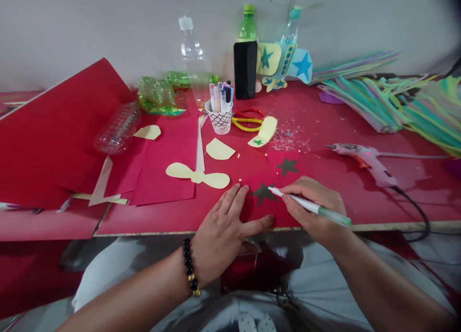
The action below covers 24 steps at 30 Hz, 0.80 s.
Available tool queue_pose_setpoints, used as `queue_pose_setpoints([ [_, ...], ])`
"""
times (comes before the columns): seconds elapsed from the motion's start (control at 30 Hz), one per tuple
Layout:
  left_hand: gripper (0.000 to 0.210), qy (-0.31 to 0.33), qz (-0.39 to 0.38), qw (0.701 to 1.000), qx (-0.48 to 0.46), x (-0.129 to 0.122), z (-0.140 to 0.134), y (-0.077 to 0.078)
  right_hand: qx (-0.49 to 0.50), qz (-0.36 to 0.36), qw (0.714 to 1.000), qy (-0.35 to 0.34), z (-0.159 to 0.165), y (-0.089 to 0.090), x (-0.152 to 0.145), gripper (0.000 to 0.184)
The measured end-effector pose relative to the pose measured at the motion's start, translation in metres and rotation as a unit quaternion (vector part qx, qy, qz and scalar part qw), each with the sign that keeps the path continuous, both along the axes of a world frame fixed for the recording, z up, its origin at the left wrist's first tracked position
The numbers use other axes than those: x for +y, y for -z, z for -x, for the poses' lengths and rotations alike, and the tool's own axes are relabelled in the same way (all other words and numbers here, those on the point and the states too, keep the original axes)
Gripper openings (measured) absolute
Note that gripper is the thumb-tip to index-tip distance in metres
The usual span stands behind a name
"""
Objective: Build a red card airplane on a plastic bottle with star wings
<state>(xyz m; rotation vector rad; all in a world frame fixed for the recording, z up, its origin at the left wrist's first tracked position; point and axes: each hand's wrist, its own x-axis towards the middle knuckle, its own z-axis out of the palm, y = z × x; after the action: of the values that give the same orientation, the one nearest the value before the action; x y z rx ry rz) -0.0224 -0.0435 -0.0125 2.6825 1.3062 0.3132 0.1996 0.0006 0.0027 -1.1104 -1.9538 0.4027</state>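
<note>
My right hand [317,207] is closed around a marker [309,205] with a white barrel and a green end. Its tip meets the right side of a dark green star [263,194] on red paper near the table's front edge. Flat on that paper, left of the star, lies my left hand [230,216] with fingers stretched and thumb out to the right. A second dark star [287,166] sits just above, on red paper too. Beyond my left fingers is a pale yellow propeller-shaped cutout [198,176].
A cup [220,120] of markers stands mid-table, with scissors [248,120] beside it. On the right lies a glue gun [363,161] with a cord. Bottles, a phone [245,70] and a bottle airplane [286,63] line the wall. Pipe cleaners [382,101] fill the back right.
</note>
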Motion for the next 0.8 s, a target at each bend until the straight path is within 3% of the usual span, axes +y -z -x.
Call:
queue_pose_setpoints([
  [0.8,0.08,0.009,-0.006,1.0,-0.008,0.0007,0.0009,0.0004,-0.025,0.048,0.999,-0.006,0.0049,0.0039,0.0078,0.014],
])
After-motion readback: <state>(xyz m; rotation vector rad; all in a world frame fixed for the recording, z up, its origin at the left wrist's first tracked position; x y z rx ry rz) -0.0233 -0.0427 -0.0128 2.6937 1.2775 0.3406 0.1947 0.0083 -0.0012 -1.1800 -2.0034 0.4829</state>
